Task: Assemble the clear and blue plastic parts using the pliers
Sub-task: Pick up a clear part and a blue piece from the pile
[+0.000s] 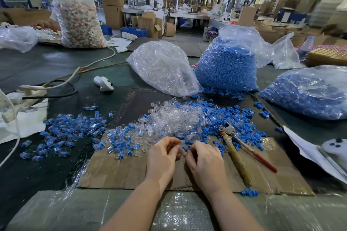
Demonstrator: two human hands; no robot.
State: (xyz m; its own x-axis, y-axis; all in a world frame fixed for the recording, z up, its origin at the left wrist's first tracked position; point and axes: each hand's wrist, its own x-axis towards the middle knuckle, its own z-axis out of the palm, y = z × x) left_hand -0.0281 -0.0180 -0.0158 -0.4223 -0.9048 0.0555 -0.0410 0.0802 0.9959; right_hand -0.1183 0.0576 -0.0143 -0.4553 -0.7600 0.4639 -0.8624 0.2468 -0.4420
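Where the cardboard sheet covers the near part of the table, the items lie as follows:

- Left hand: over the cardboard's middle, fingers curled, its grip pinched on a small clear part at the fingertips.
- Right hand: just beside the left, fingers curled, its grip closed on a small blue part; the two parts meet between the hands. Which way each part points cannot be told.
- Pliers: lying on the cardboard just right of the right hand, untouched; long axis runs from the metal head, far and left among blue pieces, to the handles, near and right. One handle is wrapped yellow, the other red; the handles are spread apart.
- Loose clear parts: a heap just beyond the hands, mixed with loose blue parts to the right.
- Assembled pieces: scattered left of the heap, spilling past the cardboard's left edge onto the table.
- Bag of clear parts: beyond the heap, leaning.
- Bags of blue parts: one upright beside the clear bag, another at the far right.
- Open room: bare cardboard near and left of the hands, and a strip between the pliers and the right edge.
- One stray blue piece: at the cardboard's near edge.
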